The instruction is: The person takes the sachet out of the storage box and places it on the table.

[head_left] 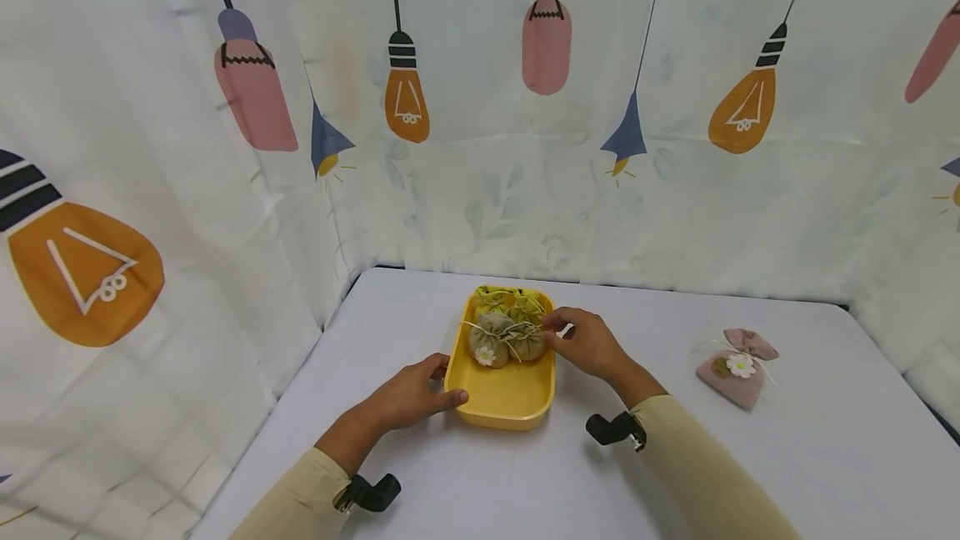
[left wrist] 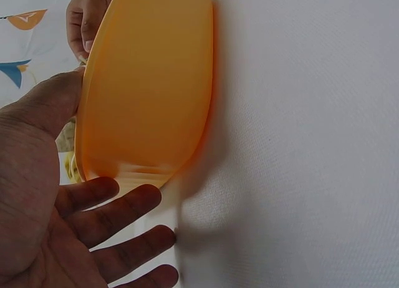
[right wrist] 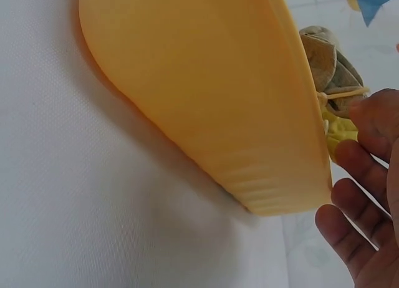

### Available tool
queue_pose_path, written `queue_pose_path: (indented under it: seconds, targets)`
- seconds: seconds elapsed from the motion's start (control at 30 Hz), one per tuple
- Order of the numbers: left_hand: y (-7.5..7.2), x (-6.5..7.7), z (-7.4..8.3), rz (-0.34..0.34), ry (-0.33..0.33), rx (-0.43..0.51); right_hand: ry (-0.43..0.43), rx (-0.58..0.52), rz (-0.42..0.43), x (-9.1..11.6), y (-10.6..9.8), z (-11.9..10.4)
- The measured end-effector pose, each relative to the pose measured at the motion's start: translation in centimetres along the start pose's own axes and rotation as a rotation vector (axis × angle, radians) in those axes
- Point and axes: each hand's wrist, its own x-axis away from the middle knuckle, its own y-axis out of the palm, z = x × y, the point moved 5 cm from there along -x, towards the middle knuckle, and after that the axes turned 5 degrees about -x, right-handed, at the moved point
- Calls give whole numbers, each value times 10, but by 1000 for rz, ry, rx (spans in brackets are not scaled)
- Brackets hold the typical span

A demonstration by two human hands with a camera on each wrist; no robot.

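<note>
A yellow tray (head_left: pixel 504 398) holds several small drawstring pouches: yellow-green ones at its far end, and in front of them a beige pouch with a white flower (head_left: pixel 489 347) and a brownish pouch (head_left: pixel 527 343). My left hand (head_left: pixel 411 392) touches the tray's left side. In the left wrist view its thumb (left wrist: pixel 53 101) lies at the rim and the other fingers are spread by the outer wall. With bent fingers, my right hand (head_left: pixel 588 342) pinches the brownish pouch near its cord at the tray's right rim; the fingertips are partly hidden.
A pink drawstring pouch (head_left: pixel 731 386) with a white flower lies apart on the white table (head_left: pixel 637 473), to the right. A curtain (head_left: pixel 480 190) printed with lamps stands behind the table and along its left side. Black wrist devices (head_left: pixel 611 429) sit at both sleeves.
</note>
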Motion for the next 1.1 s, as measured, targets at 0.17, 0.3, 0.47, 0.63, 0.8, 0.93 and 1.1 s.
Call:
queue_pose_path:
  seconds: [0.17, 0.3, 0.47, 0.63, 0.8, 0.93, 1.1]
  targets:
    - [1, 0, 0, -1, 3, 2, 1, 4, -5, -2, 3, -4]
    - [1, 1, 0, -1, -1, 5, 28, 4, -10, -3, 5, -7]
    - [0, 2, 1, 0, -3, 2, 44, 13, -12, -4, 8, -7]
    - [1, 1, 0, 0, -1, 9, 67, 20, -23, -6, 13, -4]
    - [1, 0, -1, 0, 3, 2, 86, 20, -25, -6, 14, -6]
    - [1, 0, -1, 1, 7, -3, 90, 14, -10, -6, 14, -6]
    - [1, 1, 0, 1, 4, 1, 78, 23, 18, -6, 12, -8]
